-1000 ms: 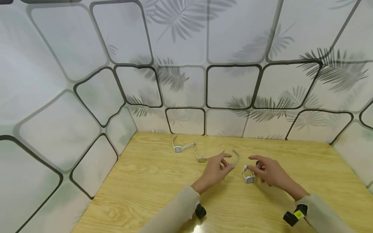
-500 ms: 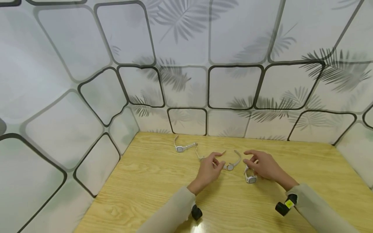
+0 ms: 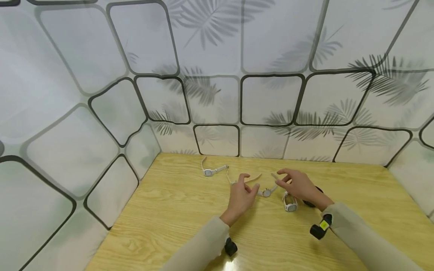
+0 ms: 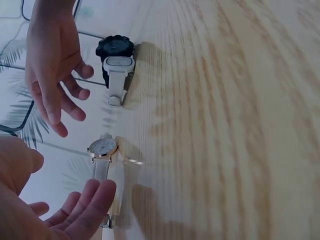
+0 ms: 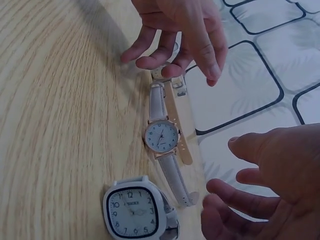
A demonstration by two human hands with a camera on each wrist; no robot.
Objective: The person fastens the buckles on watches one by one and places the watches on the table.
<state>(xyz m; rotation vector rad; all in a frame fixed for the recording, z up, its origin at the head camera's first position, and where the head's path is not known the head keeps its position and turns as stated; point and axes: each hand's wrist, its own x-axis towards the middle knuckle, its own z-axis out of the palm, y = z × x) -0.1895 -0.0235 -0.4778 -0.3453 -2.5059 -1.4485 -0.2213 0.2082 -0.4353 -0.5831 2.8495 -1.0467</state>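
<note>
Both hands hover low over the table [image 3: 162, 218], fingers loosely bent and gripping nothing. Since half a second ago in the head view, the right hand [image 3: 298, 184] has shifted up and left, away from the white square watch [image 3: 290, 207], so more of the black watch [image 3: 309, 204] now shows below its wrist; the left hand [image 3: 240, 196] has hardly moved. Right of centre, the round watch [image 3: 266, 192] lies between the two hands, its pale strap running toward the right fingertips; whether the left fingertips touch the strap's other end, I cannot quite tell. Another watch [image 3: 208, 172] lies farther left, near the wall [image 3: 217, 141]. Numerals too small for the head view show in the right wrist view, along with a rose-gold case and a tan strap [image 5: 175, 115] beside it. At upper left, the left wrist view shows the black watch's dial.
</note>
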